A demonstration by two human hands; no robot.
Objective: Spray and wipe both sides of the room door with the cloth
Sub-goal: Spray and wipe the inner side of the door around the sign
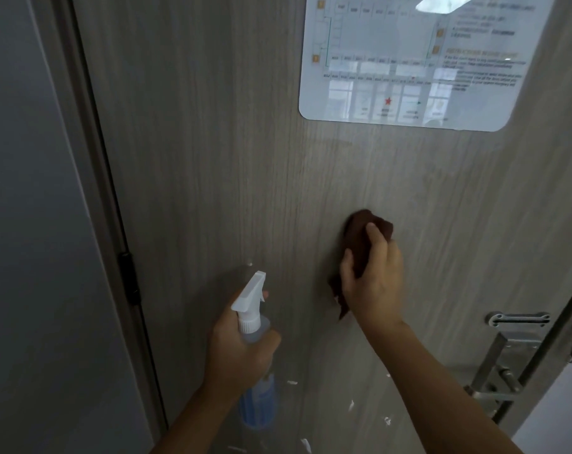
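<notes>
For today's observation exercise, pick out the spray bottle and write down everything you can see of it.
The spray bottle has a white plastic trigger head with a nozzle aimed up toward the grey wood-grain door, a white screw collar, and a clear body holding blue liquid in its lower part. It stands nearly upright, low and left of centre in the view. The left hand grips its neck and shoulder, one fingertip showing beyond the trigger head. Whether the nozzle touches the door cannot be told.

White glossy rounded floor-plan sign (pixel 418 60) on grey wood-grain door (pixel 229 158): print blurred, unreadable; red star near bottom.
</notes>
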